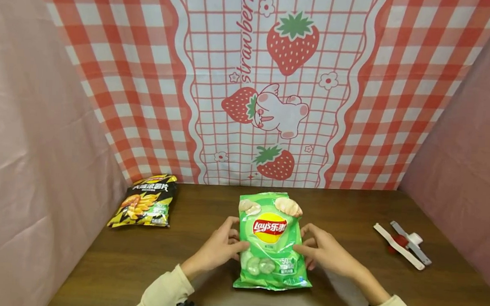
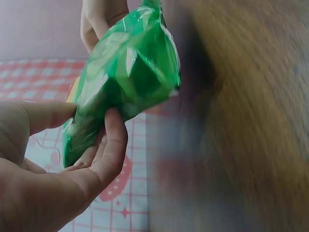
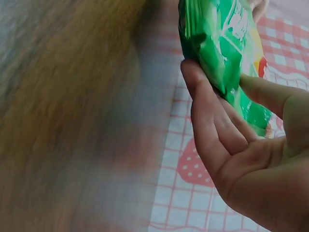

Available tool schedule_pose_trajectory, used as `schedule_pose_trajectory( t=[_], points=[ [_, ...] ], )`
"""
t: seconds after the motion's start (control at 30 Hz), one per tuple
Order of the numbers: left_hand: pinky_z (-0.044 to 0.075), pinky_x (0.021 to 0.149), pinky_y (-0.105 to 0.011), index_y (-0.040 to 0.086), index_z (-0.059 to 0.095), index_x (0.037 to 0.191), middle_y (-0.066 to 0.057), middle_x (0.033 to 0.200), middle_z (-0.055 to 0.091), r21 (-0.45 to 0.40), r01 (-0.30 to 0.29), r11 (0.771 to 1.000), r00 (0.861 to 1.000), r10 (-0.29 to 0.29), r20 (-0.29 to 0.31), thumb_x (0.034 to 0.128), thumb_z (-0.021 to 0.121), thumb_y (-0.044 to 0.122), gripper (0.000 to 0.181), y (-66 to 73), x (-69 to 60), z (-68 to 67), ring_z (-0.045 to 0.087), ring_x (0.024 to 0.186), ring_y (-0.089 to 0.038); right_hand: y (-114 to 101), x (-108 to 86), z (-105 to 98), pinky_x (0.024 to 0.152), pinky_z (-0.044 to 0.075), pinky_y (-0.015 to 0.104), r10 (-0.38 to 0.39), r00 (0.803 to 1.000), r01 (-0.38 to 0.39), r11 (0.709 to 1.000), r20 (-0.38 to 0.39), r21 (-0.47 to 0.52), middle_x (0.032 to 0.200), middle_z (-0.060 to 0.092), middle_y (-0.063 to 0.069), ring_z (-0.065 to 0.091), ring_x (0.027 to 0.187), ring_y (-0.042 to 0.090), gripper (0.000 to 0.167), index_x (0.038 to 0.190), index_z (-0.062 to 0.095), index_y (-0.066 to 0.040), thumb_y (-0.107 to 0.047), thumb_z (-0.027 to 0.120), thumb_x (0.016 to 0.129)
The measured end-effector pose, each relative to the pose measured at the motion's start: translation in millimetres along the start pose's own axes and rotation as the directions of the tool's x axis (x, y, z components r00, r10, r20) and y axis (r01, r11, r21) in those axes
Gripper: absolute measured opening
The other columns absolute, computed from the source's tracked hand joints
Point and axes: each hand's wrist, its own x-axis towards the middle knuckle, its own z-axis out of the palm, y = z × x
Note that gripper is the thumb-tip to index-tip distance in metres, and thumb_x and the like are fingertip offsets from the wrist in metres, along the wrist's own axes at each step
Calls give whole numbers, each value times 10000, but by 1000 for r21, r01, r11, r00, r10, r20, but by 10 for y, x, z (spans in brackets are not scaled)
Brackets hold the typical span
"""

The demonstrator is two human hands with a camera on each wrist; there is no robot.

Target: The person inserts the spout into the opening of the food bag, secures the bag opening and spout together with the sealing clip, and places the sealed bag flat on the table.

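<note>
A green Lay's bag (image 1: 270, 240) is held between both hands at the middle of the table, its printed front facing up. On its left edge the left hand (image 1: 219, 248) grips it, thumb on the front and fingers behind. The right hand (image 1: 327, 252) grips the right edge the same way. In the left wrist view, the thumb and curled fingers of the left hand (image 2: 67, 164) pinch the side of the bag (image 2: 120, 72). The right wrist view shows the right hand (image 3: 251, 145) with its fingers under the bag (image 3: 222, 53).
A black and yellow chip bag (image 1: 144, 202) lies at the back left of the brown table (image 1: 139, 272). White and grey clips (image 1: 404, 244) with a red part lie at the right. A checked cloth (image 1: 148, 97) hangs behind, with pink cloth (image 1: 49, 152) along the sides.
</note>
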Motion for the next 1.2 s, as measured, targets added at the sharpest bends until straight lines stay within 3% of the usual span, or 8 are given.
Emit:
schedule_pose_trajectory(
  t=[0.2,0.43,0.83,1.2],
  points=[
    [580,669,-479,-5,332,1410,-134,927,667,36,-6,999,1000,4,29,964,651,95,558,55,13,100,680,815,-230,35,-36,-137,562,566,472,44,993,-48,998,109,27,792,695,156,680,655,349,366,1126,460,69,-222,634,987],
    [579,626,-471,-33,326,1402,-118,885,660,76,1,997,1000,-2,15,953,661,75,570,25,11,111,683,758,-196,59,-15,-179,543,569,465,47,974,-59,997,223,44,877,721,164,688,679,387,521,1352,420,124,-197,620,994],
    [576,561,-477,-47,369,1316,-114,797,639,55,63,997,998,-62,-11,925,685,66,516,31,21,104,670,615,-248,149,-6,-122,535,569,459,66,975,-80,995,212,57,832,707,165,680,670,370,496,1314,437,106,-224,623,995],
    [579,565,-467,-30,398,1242,-110,760,629,88,94,992,996,-93,-18,945,676,98,426,-34,37,73,662,640,-261,167,2,-149,530,567,459,78,974,-85,996,212,21,820,698,150,675,669,351,478,1310,462,88,-240,617,998]
  ],
)
